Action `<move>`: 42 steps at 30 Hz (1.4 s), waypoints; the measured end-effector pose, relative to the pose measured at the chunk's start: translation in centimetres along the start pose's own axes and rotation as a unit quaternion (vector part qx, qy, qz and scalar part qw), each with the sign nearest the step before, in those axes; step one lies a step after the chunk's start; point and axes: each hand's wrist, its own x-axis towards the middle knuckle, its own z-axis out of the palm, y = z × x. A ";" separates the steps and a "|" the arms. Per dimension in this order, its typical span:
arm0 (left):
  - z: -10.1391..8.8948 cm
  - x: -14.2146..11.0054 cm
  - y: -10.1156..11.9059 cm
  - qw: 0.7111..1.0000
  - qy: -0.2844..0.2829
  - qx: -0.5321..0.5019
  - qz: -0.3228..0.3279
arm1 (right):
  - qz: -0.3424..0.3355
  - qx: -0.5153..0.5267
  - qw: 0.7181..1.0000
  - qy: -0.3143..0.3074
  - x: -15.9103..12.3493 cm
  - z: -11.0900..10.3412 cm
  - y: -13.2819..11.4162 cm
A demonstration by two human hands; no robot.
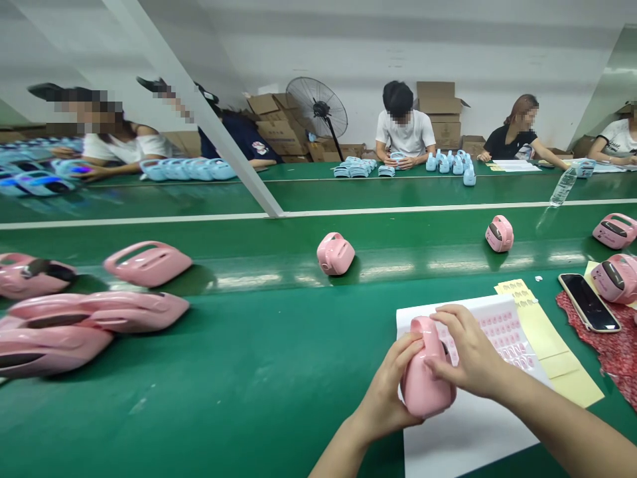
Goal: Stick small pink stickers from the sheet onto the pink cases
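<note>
A pink plastic device with a carry handle is held up over a white sheet of stickers. My left hand wraps round its left side, thumb low and fingers up near the handle. From the right, my right hand grips it too, fingertips by the handle and thumb against the side. The sheet carries rows of small pink stickers, partly covered by my hands. Yellow sticker sheets lie just right of it.
Several similar pink devices stand at left; another pink device sits on the green belt. At right are a phone and red bubble wrap. Across the line, co-workers sit by blue devices and a water bottle. A slanted post rises at left.
</note>
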 end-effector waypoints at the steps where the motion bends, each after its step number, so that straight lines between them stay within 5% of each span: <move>1: 0.1 -0.1 0.1 1.000 -0.015 -0.003 0.005 | 0.016 0.025 1.000 -0.009 0.4 -0.1 0.4; 4: 0.6 -0.7 0.0 0.996 -0.038 -0.078 0.001 | 0.069 0.141 0.982 -0.102 1.4 -0.2 2.3; 8: 2.2 -1.3 -2.1 0.967 -0.028 -0.251 -0.034 | 0.185 0.267 0.907 -0.269 1.6 -0.4 5.2; 10: 3.1 -1.2 -3.6 0.964 0.048 -0.250 -0.073 | 0.260 0.259 0.908 -0.204 2.0 -1.0 6.5; 13: 4.0 -0.8 -5.3 0.966 0.129 -0.137 -0.177 | 0.290 0.160 0.943 -0.025 4.3 -2.7 8.1; 16: 4.4 -0.8 -6.3 0.980 0.086 0.022 -0.175 | 0.284 -0.023 0.956 0.075 8.4 -3.9 9.8; 20: 4.2 -0.6 -6.5 0.983 -0.005 0.170 -0.069 | 0.318 -0.110 0.936 0.107 13.8 -3.2 12.8; 23: 3.9 -0.4 -6.7 0.978 -0.005 0.204 -0.045 | 0.343 -0.134 0.923 0.110 16.5 -2.4 15.3; 27: 4.1 -0.5 -7.4 0.960 0.119 0.244 -0.062 | 0.337 -0.144 0.926 0.089 17.7 -2.7 17.3; 30: 3.9 -0.4 -8.1 0.926 0.266 0.242 -0.117 | 0.298 -0.155 0.940 0.069 16.5 -3.1 16.8; 34: 2.5 0.4 -8.0 0.919 0.301 0.075 -0.242 | 0.214 -0.151 0.965 0.014 11.4 -2.2 13.9; 36: 1.6 0.8 -7.2 0.908 0.296 -0.049 -0.294 | 0.157 -0.142 0.977 -0.039 7.8 -1.4 12.5; 38: 1.0 1.0 -6.0 0.884 0.268 -0.150 -0.351 | 0.027 -0.171 0.974 -0.145 4.5 -0.7 11.5; 42: 0.8 0.9 -3.4 0.874 0.104 -0.205 -0.427 | -0.040 -0.227 0.950 -0.211 0.5 -0.3 11.1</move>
